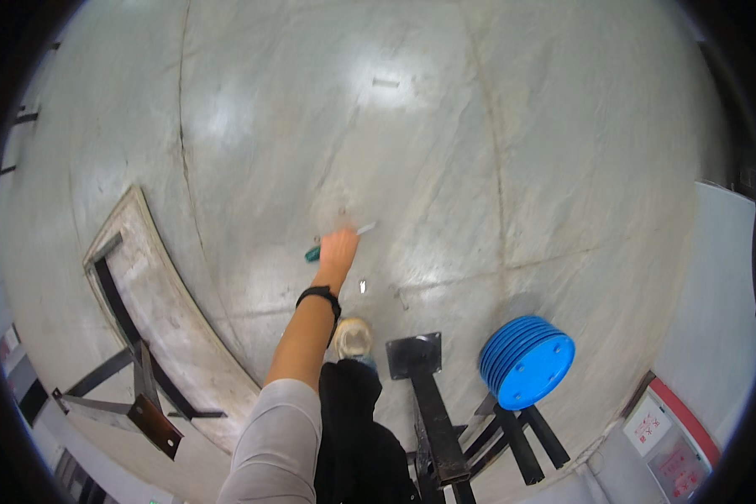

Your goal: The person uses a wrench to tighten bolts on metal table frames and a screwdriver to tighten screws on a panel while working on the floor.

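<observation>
My left hand (pixel 339 246), with a black band on the wrist, is closed over a green-handled tool (pixel 312 254) low over the grey floor. The dark green handle end sticks out to the left of my fist. On the right a pale, narrow blade or shaft (pixel 367 228) pokes out; its exact kind is too small to tell. A small shiny metal piece (pixel 363 286) lies on the floor just below my hand. Tiny ring-like bits lie close to my fingers. My right hand is not in view.
A stack of round blue plates (pixel 529 361) stands right, beside black metal stands (pixel 433 412). At left lies a worn curved board (pixel 164 302) with a dark metal frame (pixel 147 386). My shoe (pixel 354 338) is below my hand. A red-and-white cabinet (pixel 668 445) stands far right.
</observation>
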`<action>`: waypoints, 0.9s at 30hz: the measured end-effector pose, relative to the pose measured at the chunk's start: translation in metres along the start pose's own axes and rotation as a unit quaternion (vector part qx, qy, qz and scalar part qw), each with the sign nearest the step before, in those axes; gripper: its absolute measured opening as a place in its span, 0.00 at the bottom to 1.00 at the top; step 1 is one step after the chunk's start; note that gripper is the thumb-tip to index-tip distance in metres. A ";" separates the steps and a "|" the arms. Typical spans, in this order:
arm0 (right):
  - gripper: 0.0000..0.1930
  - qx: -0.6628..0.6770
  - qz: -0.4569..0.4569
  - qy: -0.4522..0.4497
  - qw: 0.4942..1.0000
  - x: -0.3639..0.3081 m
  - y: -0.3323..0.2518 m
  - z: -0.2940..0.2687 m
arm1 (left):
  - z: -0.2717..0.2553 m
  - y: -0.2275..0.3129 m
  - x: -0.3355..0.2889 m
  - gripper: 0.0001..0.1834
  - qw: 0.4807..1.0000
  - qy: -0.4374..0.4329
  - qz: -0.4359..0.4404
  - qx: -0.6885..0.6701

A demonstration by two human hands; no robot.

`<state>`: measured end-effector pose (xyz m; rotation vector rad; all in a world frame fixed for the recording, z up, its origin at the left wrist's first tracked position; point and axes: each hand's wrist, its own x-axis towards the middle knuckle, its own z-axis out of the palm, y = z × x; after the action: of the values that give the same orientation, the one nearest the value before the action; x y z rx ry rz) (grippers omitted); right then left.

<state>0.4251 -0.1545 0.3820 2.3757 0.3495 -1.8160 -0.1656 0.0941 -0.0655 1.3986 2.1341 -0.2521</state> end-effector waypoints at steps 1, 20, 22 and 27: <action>0.21 -0.032 0.040 0.033 0.998 0.002 -0.021 0.007 | -0.015 -0.003 -0.002 0.07 1.000 0.004 0.011 0.017; 0.22 0.001 -0.216 -0.071 0.974 -0.119 -0.301 -0.012 | -0.512 0.014 -0.298 0.16 0.987 -0.012 -0.009 -0.158; 0.20 0.007 -0.234 -0.087 0.968 -0.119 -0.333 -0.001 | -0.567 0.035 -0.264 0.15 0.988 -0.004 0.022 -0.151; 0.18 -0.041 -0.304 -0.130 0.943 -0.079 -0.432 0.018 | -0.691 0.060 -0.171 0.15 0.973 0.058 0.093 -0.205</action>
<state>0.2762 0.2493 0.4691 2.0663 1.2030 -2.2589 -0.3084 0.2966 0.6051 1.3758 1.9791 0.3330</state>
